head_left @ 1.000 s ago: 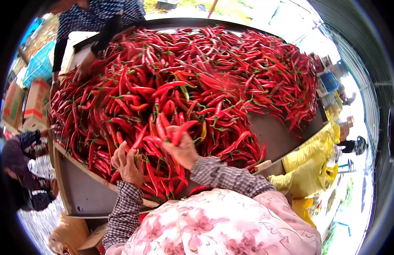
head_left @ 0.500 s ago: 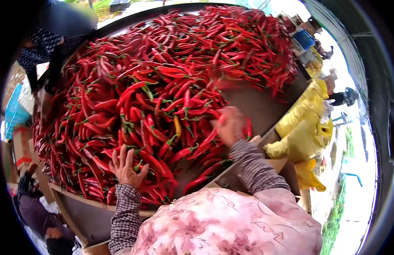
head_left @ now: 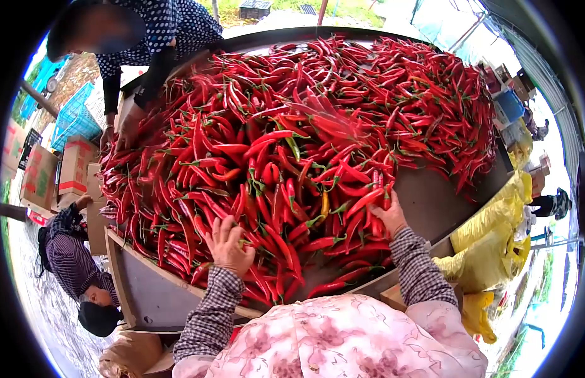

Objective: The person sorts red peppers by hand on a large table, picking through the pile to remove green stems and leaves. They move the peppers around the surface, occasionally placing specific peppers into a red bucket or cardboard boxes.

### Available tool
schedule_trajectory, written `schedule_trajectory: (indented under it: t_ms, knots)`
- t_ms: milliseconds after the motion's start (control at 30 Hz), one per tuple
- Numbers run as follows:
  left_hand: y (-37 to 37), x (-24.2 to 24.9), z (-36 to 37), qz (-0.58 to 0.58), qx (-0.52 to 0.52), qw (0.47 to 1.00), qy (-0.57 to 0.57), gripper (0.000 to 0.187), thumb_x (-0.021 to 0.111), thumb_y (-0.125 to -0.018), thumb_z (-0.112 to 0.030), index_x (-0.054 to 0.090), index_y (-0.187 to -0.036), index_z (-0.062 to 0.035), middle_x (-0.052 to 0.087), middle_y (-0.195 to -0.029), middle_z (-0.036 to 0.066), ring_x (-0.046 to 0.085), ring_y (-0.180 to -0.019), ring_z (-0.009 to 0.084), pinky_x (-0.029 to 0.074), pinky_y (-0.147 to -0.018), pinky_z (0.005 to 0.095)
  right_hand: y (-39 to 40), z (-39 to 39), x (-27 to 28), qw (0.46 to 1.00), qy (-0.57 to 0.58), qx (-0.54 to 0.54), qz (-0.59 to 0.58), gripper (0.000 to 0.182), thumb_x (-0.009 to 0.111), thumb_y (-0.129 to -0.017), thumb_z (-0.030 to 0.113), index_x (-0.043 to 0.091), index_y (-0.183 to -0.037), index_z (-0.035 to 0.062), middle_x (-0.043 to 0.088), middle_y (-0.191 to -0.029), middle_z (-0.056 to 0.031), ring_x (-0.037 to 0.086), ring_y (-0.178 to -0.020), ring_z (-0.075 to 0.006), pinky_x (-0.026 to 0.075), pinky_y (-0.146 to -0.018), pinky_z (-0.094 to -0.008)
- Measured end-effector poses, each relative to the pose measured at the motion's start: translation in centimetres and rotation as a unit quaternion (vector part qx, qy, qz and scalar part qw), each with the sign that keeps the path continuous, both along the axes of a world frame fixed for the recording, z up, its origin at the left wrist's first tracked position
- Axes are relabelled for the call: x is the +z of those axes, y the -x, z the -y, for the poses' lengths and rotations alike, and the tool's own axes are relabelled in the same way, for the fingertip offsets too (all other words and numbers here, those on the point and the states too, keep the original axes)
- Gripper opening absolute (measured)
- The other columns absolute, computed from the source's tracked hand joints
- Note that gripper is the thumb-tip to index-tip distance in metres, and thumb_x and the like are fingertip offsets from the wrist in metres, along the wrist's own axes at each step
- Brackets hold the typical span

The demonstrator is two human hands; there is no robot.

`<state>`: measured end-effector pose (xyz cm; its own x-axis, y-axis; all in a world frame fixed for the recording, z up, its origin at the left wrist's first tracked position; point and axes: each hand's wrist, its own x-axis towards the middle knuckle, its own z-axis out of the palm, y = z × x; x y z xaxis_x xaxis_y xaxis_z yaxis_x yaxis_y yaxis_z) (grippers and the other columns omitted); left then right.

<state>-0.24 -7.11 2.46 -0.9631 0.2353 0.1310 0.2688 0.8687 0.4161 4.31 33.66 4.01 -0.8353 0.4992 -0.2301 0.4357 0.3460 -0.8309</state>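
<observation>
A broad heap of red chili peppers with green stems covers most of the dark sorting table. My left hand rests palm down on the near part of the heap, its fingers apart and touching peppers. At the right edge of the near heap, my right hand has a red chili pepper between thumb and fingers; part of its grip is hidden. An orange-yellow pepper lies among the red ones between my hands.
A co-worker in a dotted top reaches into the heap's far left. Another person in a striped top is low at the left. Yellow sacks line the right side. Cardboard boxes and a blue crate stand left.
The view has shifted, so the heap appears farther right and lower. My right hand, blurred before, is now clear at the heap's edge. My left hand stays on the peppers.
</observation>
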Motion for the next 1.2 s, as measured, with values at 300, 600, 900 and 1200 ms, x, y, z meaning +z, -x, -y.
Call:
schedule_trajectory:
  t_ms: [300,600,900,1200]
  knots:
    - [2.1,-0.3,3.2,0.059,0.074,0.976,-0.199,0.043,0.070,-0.056,-0.013,0.052,-0.094,-0.0046,0.042,-0.132,0.018,0.045,-0.118,0.0367,0.039,-0.097,0.0425,7.6,11.1,8.3,0.887,-0.380,0.260,-0.028,0.058,0.063,-0.076,0.049,0.055,-0.120,0.0129,0.056,-0.113,-0.0111,0.049,-0.107,-0.0312,0.034,-0.094,-0.0478]
    - [1.9,-0.8,3.3,0.058,0.096,0.966,-0.232,0.045,0.073,-0.054,-0.014,0.053,-0.094,-0.0025,0.046,-0.127,0.021,0.046,-0.118,0.0359,0.041,-0.097,0.0422,21.5,15.3,4.2,0.854,-0.395,0.256,0.222,0.048,0.063,-0.077,0.046,0.063,-0.111,0.0128,0.053,-0.123,-0.0105,0.045,-0.119,-0.0274,0.028,-0.100,-0.0508]
    - [2.4,-1.1,3.3,0.049,0.053,0.982,-0.172,0.059,0.076,-0.059,-0.019,0.051,-0.108,0.0021,0.052,-0.115,0.020,0.042,-0.119,0.0373,0.035,-0.101,0.0430,16.2,12.1,4.8,0.950,0.183,0.252,0.009,0.025,0.065,-0.081,0.011,0.064,-0.099,-0.0063,0.064,-0.088,-0.0067,0.057,-0.078,-0.0112,0.045,-0.072,-0.0244]
    - [-1.9,5.0,-1.0,0.059,0.037,0.866,-0.495,0.057,0.069,-0.081,-0.027,0.043,-0.125,-0.0007,0.053,-0.108,0.013,0.051,-0.099,0.0213,0.043,-0.088,0.0343,7.1,21.5,8.6,0.897,-0.063,0.381,-0.217,0.017,0.070,-0.072,0.006,0.065,-0.087,-0.0004,0.062,-0.077,-0.0056,0.056,-0.072,-0.0152,0.044,-0.068,-0.0269]
